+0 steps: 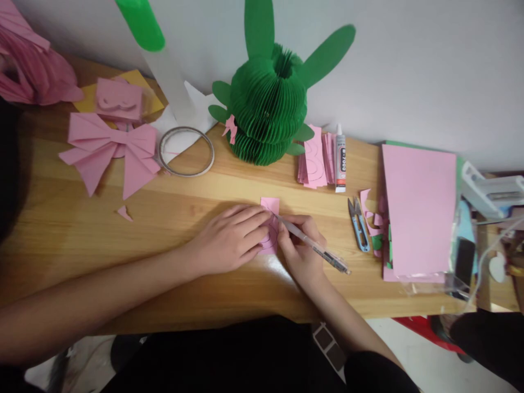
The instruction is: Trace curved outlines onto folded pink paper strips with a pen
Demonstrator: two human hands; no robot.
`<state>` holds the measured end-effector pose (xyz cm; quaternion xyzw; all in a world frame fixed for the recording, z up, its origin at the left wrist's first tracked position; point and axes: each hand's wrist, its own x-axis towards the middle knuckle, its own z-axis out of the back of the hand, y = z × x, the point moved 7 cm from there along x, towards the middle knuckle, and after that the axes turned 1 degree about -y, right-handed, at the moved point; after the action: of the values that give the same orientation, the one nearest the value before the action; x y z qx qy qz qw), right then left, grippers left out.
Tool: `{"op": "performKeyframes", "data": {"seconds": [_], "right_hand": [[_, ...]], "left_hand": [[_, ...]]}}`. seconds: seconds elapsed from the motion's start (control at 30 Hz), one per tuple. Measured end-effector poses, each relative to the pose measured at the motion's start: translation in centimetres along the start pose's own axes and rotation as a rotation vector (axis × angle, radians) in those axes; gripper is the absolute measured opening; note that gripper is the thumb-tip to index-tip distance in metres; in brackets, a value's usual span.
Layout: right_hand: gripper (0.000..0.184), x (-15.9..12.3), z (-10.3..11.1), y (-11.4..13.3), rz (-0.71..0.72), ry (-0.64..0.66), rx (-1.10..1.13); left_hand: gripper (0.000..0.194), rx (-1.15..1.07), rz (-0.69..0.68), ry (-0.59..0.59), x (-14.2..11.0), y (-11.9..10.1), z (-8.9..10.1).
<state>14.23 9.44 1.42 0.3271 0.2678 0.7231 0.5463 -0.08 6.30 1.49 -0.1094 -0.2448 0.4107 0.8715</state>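
Pink rectangular paper strip [271, 234] lies on the brown wooden desk [172, 218]. To the left, the left hand [229, 239] rests its flat fingers on it; the right hand [305, 256] grips a thin see-through pen [317, 248] in its fingers, and small blue-handled metal snips [361, 231] lie farther right.

A paper-craft workspace: a wooden table [164, 218] against a pale wall [388, 71]. Near its far edge are a green honeycomb-paper figure [268, 103] and a glue tube [340, 164]; toward its left edge, a folded pink bow [137, 142]; toward its right edge, blue-handled snips [361, 232] and stacked pink sheets [421, 213].
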Motion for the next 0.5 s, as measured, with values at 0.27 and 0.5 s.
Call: {"op": "performKeyframes", "data": {"seconds": [0.27, 0.5], "right_hand": [[0.004, 0.21, -0.19, 0.14, 0.011, 0.012, 0.029], [0.004, 0.25, 0.00, -0.06, -0.026, 0.006, 0.042]], "left_hand": [[0.028, 0.021, -0.002, -0.018, 0.11, -0.16, 0.05], [0.025, 0.059, -0.021, -0.009, -0.01, -0.30, -0.21]]}}
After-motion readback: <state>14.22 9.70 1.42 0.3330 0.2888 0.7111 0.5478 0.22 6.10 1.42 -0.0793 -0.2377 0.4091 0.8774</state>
